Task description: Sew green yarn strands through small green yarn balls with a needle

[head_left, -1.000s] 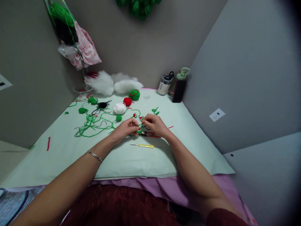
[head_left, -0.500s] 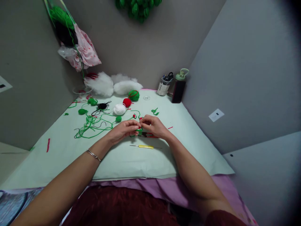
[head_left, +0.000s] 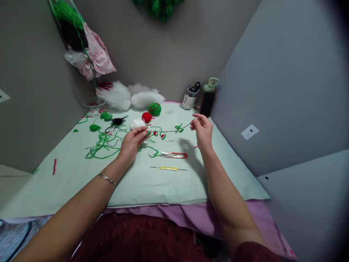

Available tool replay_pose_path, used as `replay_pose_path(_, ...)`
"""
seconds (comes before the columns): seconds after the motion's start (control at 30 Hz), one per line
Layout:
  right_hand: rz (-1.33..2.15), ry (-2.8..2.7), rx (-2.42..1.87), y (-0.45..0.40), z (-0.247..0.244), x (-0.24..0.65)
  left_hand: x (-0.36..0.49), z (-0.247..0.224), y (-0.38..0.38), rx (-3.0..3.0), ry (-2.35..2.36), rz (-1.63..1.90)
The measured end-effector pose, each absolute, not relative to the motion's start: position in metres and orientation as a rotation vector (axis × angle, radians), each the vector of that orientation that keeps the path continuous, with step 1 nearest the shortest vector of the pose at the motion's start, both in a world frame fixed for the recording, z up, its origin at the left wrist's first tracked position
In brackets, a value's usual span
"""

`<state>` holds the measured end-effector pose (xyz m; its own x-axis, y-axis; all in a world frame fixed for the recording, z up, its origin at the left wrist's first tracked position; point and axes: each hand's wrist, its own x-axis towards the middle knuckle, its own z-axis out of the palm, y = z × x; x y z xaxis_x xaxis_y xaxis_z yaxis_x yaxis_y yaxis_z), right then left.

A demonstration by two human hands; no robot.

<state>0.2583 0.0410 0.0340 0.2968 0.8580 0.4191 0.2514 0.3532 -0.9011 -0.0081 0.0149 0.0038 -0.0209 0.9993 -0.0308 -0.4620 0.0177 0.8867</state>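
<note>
My left hand (head_left: 131, 143) pinches a small green crocheted piece (head_left: 148, 134), partly hidden by the fingers. From it a dark thread (head_left: 169, 131) stretches to the right, up to my right hand (head_left: 202, 131). Those right fingers are closed on the thread's far end; whether a needle is there is too small to tell. Beneath the thread lie two small green pieces with red and white, one a red-and-white bit (head_left: 163, 137). Red-handled thread snips (head_left: 177, 155) rest on the table between my hands. Nearer me is a yellow-handled crochet hook (head_left: 169, 168).
Tangled green yarn (head_left: 95, 153) spreads left of my hand. Behind are white (head_left: 137, 123), red (head_left: 146, 117) and green yarn balls (head_left: 155, 109), and white stuffing (head_left: 147, 100). A pen cup (head_left: 188, 100) and a bottle (head_left: 207, 102) stand at the back right, by the wall.
My hands were close together over the green piece. The right hand has moved away up and right, drawing the dark thread out; the left has shifted slightly left and up. The snips are now uncovered.
</note>
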Motion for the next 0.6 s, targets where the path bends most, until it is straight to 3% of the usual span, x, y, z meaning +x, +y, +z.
replay_pose_path(0.3,0.585,-1.485,-1.463,0.052,0.017,0.272,-0.009,0.002,0.014,0.825,0.897,1.412)
replay_pose_path(0.53,0.184,-1.792,-1.597,0.037,0.020,0.265,-0.008,0.001,0.013,0.882,0.889,1.398)
replay_pose_path(0.6,0.276,-1.934,-1.592,0.030,0.026,0.263,-0.007,0.001,0.013,0.886,0.889,1.400)
